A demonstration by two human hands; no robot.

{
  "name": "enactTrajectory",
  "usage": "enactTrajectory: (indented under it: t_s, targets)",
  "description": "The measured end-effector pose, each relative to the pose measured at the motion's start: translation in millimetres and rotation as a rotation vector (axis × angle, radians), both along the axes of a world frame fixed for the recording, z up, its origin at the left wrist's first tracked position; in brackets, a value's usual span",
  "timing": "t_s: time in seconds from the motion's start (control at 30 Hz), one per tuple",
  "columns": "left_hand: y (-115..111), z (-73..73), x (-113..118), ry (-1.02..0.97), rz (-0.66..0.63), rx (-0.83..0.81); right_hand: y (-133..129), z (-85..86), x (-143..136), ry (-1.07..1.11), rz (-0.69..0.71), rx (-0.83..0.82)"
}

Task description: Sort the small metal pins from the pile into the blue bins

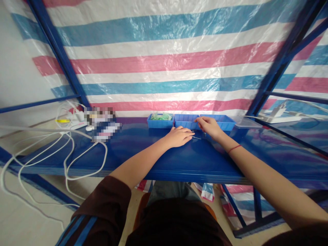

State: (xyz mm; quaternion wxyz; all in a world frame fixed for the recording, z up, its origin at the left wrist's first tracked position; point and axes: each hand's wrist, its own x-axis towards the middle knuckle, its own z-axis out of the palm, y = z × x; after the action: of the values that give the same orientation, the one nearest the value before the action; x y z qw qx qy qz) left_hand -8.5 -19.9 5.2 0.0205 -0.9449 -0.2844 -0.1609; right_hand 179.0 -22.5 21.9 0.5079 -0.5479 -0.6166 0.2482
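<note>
My left hand [180, 136] lies low over the blue table, palm down, its fingers pointing right. A thin metallic piece [196, 137] sticks out past its fingertips; whether the fingers grip it is too small to tell. My right hand [208, 126], with a red string on the wrist, is bent with fingers pinched at the front right of the middle blue bin [187, 125]. What those fingers hold, if anything, is hidden. Just below them a small dark piece [204, 135] shows. The left blue bin [160, 125] contains green bagged material, and the right blue bin [225, 125] stands beyond my right hand.
White cables [73, 153] loop over the table's left side, near a pixelated object [102, 124]. A clear plastic lid [247, 122] lies right of the bins. A white power strip [283, 118] is farther right. Blue frame posts and a striped sheet [166, 61] stand behind.
</note>
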Motion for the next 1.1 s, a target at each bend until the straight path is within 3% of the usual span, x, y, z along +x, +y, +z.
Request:
enactTrajectory:
  t_s: [0.3, 0.43, 0.6, 0.73, 0.97, 1.1]
  targets:
    - [-14.1, 3.2, 9.2, 0.001, 0.030, 0.044, -1.8, -0.9, 0.2, -0.105, -0.006, 0.025]
    - [-6.9, 0.9, 8.1, -0.136, 0.096, -0.015, -1.5, 1.0, 2.6, -0.116, 0.024, 0.033]
    - [10.1, -1.5, 4.8, -0.496, 0.123, -0.191, -12.6, 7.5, -3.6, -0.064, 0.263, -0.013]
    - [13.0, 0.1, 3.2, -0.598, 0.138, -0.301, -19.1, 7.9, -11.0, -0.045, 0.402, -0.031]
    - [12.6, -2.0, 5.4, -0.628, 0.061, -0.466, -18.4, 5.7, -12.8, 0.002, 0.351, 0.033]
    - [8.4, 0.2, 5.6, -0.626, 0.065, -0.450, -21.1, 9.0, -16.9, -0.012, 0.288, 0.073]
